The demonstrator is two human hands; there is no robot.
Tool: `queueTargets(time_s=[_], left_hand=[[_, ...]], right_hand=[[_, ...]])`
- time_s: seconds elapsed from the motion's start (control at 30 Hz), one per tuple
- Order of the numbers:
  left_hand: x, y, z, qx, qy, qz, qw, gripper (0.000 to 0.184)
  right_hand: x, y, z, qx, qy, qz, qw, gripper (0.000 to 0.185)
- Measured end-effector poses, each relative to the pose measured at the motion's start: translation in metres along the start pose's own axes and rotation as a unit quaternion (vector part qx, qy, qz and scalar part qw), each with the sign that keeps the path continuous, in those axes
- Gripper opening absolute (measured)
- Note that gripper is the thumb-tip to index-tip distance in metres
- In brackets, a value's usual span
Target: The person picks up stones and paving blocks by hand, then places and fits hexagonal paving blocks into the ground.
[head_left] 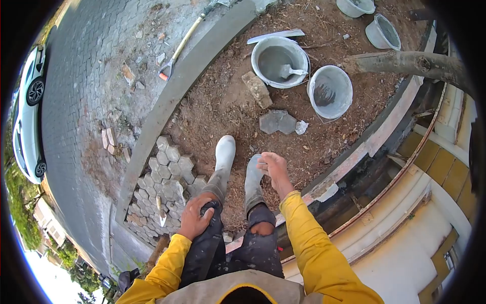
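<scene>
My left hand [196,217] rests on my left knee, fingers spread over the dark trouser leg [211,230]. In front of my right shin, my right hand [275,169] hangs in the air above the white rubber boot [253,175]. Its fingers are loosely bent, and I see nothing in them. A pointed trowel [160,210] lies on the stacked hexagonal paving blocks [164,169] to the left of my left hand. Beyond my feet stand a bucket [255,60] of grey mix with a coated tool [292,71] in it and a second grey-coated bucket [329,104].
A curved concrete kerb [177,86] runs along the left, with a shovel [182,48] beyond it. A loose block [257,90] and joined pavers [277,121] lie on the soil. A tree trunk [410,64] and low wall [374,142] stand right. A car [30,111] is parked far left.
</scene>
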State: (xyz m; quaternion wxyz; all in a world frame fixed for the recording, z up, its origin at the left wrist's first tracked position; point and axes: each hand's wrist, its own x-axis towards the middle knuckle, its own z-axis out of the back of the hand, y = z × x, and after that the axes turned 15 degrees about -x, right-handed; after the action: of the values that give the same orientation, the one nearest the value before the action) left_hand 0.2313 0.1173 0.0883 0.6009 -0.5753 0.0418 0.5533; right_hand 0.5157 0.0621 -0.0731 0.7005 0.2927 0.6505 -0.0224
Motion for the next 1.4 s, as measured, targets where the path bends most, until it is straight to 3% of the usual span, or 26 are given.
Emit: queueTargets(time_s=[0.07, 0.17, 0.27, 0.33, 0.47, 0.53, 0.63, 0.87, 0.93, 1.0, 1.2, 1.27, 1.33, 1.37, 1.4], left_hand=[[0.007, 0.014, -0.006, 0.023, -0.029, -0.002, 0.999, 0.033], [0.032, 0.004, 0.005, 0.091, 0.009, 0.037, 0.995, 0.034], [0.045, -0.001, 0.02, 0.042, 0.023, 0.036, 0.998, 0.035], [0.047, 0.011, 0.03, 0.014, 0.017, 0.047, 0.999, 0.035], [0.051, 0.014, 0.046, -0.066, 0.008, 0.103, 0.992, 0.037], [0.055, 0.015, 0.05, -0.078, 0.014, 0.117, 0.99, 0.037], [0.059, 0.016, 0.054, -0.104, 0.014, 0.132, 0.986, 0.037], [0.068, 0.013, 0.057, -0.147, -0.036, 0.144, 0.978, 0.034], [0.071, 0.013, 0.057, -0.159, -0.037, 0.145, 0.976, 0.034], [0.071, 0.012, 0.058, -0.162, -0.038, 0.147, 0.975, 0.034], [0.065, 0.009, 0.047, -0.199, -0.068, 0.179, 0.961, 0.033], [0.065, 0.004, 0.037, -0.211, -0.088, 0.179, 0.957, 0.033], [0.062, -0.003, 0.024, -0.211, -0.121, 0.191, 0.951, 0.033], [0.06, -0.006, 0.016, -0.222, -0.128, 0.18, 0.95, 0.033], [0.059, -0.008, 0.01, -0.233, -0.133, 0.162, 0.949, 0.032]], right_hand=[[0.026, 0.028, -0.009, 0.025, 0.015, -0.008, 1.0, 0.031], [0.086, 0.056, -0.02, 0.095, 0.001, -0.03, 0.995, 0.045], [0.137, 0.093, -0.028, 0.226, -0.015, -0.09, 0.97, 0.073], [0.167, 0.124, -0.035, 0.348, -0.041, -0.15, 0.924, 0.086], [0.214, 0.154, -0.048, 0.474, -0.065, -0.156, 0.864, 0.093], [0.229, 0.158, -0.055, 0.471, -0.084, -0.148, 0.866, 0.096], [0.229, 0.153, -0.07, 0.421, -0.107, -0.083, 0.897, 0.098], [0.235, 0.114, -0.071, 0.46, -0.115, -0.138, 0.87, 0.094], [0.24, 0.087, -0.078, 0.44, -0.037, -0.07, 0.895, 0.093], [0.232, 0.102, -0.102, 0.503, -0.09, -0.185, 0.84, 0.099], [0.253, 0.083, -0.138, 0.486, -0.092, -0.165, 0.854, 0.108], [0.251, 0.074, -0.127, 0.466, -0.059, -0.13, 0.873, 0.1], [0.259, 0.069, -0.114, 0.496, 0.013, -0.13, 0.859, 0.087], [0.267, 0.06, -0.11, 0.482, 0.045, -0.061, 0.873, 0.079], [0.262, 0.07, -0.114, 0.482, -0.005, -0.071, 0.873, 0.07]])
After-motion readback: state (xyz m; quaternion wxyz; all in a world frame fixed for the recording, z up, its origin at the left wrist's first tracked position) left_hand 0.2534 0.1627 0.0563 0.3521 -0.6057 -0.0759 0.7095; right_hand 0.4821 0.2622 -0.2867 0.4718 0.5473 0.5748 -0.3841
